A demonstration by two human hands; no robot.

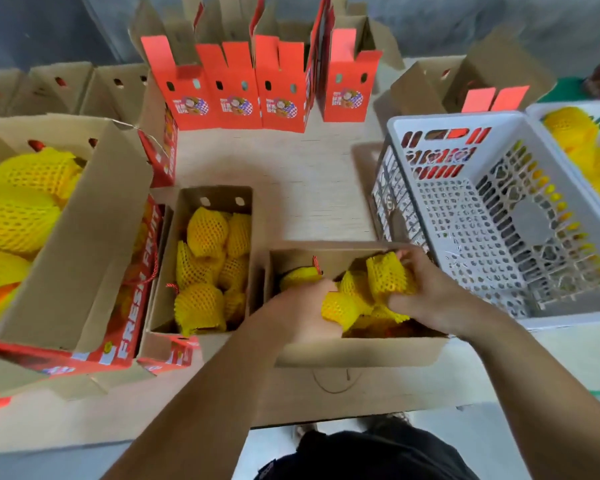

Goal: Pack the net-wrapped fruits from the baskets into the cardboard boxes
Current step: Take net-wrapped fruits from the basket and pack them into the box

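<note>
Hands (pixel 426 292) curled round fruits (pixel 390 273) in box (pixel 357 351)

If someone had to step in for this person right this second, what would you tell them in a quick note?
Left hand: down in the near box, its grip on a net-wrapped fruit.
Right hand: grip on another wrapped fruit in the same box.
Done: the middle box holds several wrapped fruits; the big box on the left is loaded too.
White basket beside the near box is empty.
Left: settle these two fruits, then draw from the far-right basket, which still holds wrapped fruit. Empty red boxes wait at the back.
</note>
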